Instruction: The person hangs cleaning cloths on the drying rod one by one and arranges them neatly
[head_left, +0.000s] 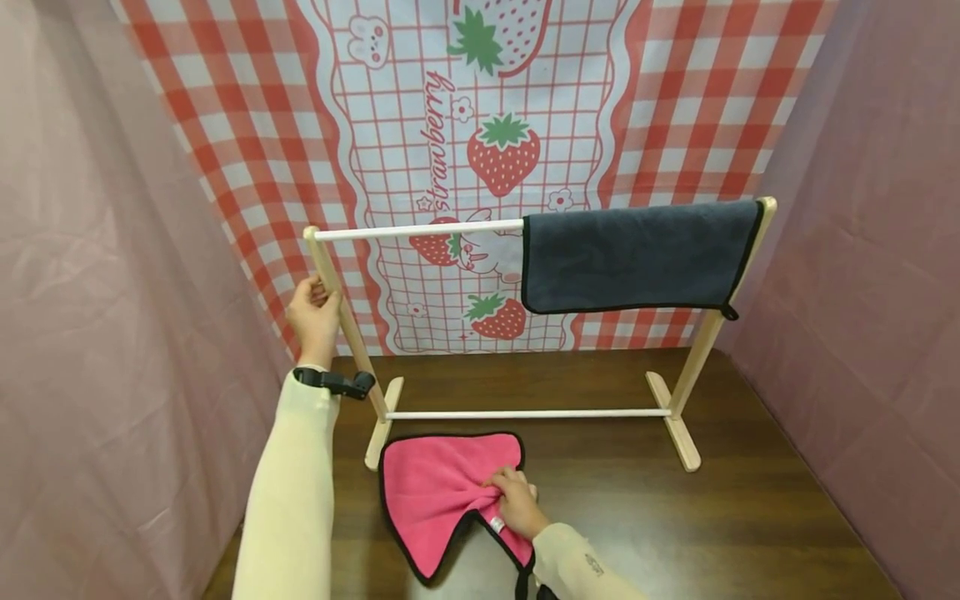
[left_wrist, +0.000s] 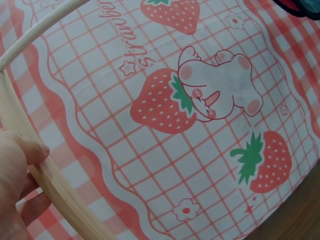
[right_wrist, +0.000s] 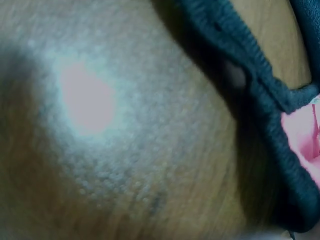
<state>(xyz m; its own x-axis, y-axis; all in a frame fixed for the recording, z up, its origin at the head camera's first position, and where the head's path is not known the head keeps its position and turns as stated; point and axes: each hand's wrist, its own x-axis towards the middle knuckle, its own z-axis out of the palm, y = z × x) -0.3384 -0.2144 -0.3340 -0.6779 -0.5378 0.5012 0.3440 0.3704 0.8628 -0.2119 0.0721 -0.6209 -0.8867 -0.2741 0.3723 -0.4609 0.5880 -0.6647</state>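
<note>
My left hand [head_left: 313, 318] holds the left wooden post of a drying rack [head_left: 354, 337], thumb on one side and fingers behind. The left wrist view shows that thumb and the pale post [left_wrist: 65, 197] close up. Down on the table, my right hand [head_left: 517, 504] pinches a pink towel [head_left: 427, 475] with black edging, and the cloth bunches into folds toward the fingers. A dark grey towel [head_left: 637, 258] hangs over the right half of the rack's white top bar [head_left: 420, 230]. In the right wrist view only black trim [right_wrist: 255, 95] and a bit of pink show; the fingers are hidden.
The rack stands on the brown wooden table [head_left: 600, 492], with a white lower bar [head_left: 525, 414] between its feet. Behind it hangs a strawberry-print checked cloth [head_left: 675, 108]. Pink curtains [head_left: 97, 292] close off both sides.
</note>
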